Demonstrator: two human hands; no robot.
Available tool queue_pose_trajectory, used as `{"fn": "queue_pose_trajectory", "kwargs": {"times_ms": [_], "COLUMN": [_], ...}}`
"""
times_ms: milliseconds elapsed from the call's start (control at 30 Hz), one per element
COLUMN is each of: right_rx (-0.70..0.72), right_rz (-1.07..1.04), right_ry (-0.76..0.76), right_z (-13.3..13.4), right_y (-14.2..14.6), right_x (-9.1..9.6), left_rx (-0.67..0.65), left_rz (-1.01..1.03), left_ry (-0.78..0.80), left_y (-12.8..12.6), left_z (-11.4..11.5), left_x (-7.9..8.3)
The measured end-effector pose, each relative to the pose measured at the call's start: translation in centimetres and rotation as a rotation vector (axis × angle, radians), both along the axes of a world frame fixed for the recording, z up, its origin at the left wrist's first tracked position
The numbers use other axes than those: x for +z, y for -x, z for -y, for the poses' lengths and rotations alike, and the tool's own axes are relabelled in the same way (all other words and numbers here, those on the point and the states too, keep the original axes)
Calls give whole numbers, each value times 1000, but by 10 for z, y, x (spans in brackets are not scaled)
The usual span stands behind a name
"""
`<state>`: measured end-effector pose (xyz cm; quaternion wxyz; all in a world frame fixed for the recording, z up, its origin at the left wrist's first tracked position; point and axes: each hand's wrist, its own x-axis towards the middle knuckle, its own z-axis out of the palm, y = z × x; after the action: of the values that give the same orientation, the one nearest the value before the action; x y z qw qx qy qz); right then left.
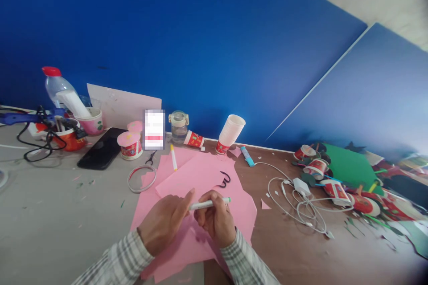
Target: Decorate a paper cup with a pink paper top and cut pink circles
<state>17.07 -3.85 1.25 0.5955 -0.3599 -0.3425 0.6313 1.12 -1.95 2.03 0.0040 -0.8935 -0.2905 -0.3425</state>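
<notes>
My right hand (219, 222) is closed round a white marker pen (203, 205) with a green end pointing right. My left hand (167, 220) is beside the pen's other end, thumb stretched out and apart. Its other fingers are partly hidden. Both hands are over overlapping sheets of pink paper (190, 169). A black curved shape (225, 180) shows on the paper, just beyond the pen. Further left lies a yellow-and-white marker (173, 157) on the pink sheet.
A stack of paper cups (230, 133), a lidded jar (179, 127) and a tipped red cup (194, 139) stand near the blue partition. On the left are a phone (103, 149) and a tape roll (141, 179). White cables (307, 207) and decorated cups (316, 168) lie right.
</notes>
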Motion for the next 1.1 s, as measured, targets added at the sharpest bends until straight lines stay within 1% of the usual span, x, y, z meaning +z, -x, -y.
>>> {"fn": "queue_pose_trajectory", "kwargs": {"times_ms": [133,233,333,400,433,467,500,533,600,633,700,767,933,1000,1100], "right_rx": [5,21,8,-39,-72,-109,-149,-153,-97,-61,-18,14,106,104,68], "right_rz": [-44,-15,21,25,47,89,212,379,742,843,962,1072,1295,1367,1459], "right_ry": [20,23,-2,-35,-66,-107,-182,-244,-327,-336,-348,-377,-416,-403,-373], "right_z": [0,-3,-7,-11,-13,-16,-19,-23,-32,-38,-54,-73,-119,-128,-125], "right_y": [3,3,-3,-13,-19,-26,-33,-39,-47,-48,-43,-31,2,7,-1], "right_x": [4,5,5,7,8,11,14,17,23,26,29,29,19,14,7], "left_rx": [-4,12,78,176,260,380,511,632,718,740,752,749,726,726,724], "left_rz": [9,31,103,159,152,100,8,-89,-137,-155,-178,-210,-279,-292,-280], "left_ry": [-5,14,129,253,315,361,402,449,479,492,510,530,574,589,605], "left_y": [-2,-1,6,15,21,27,32,37,43,44,44,42,35,33,31], "left_z": [3,-2,-14,-24,-30,-35,-40,-44,-50,-52,-53,-52,-51,-50,-49], "left_x": [-3,-7,-11,-13,-14,-15,-16,-17,-20,-22,-24,-25,-26,-27,-29]}}
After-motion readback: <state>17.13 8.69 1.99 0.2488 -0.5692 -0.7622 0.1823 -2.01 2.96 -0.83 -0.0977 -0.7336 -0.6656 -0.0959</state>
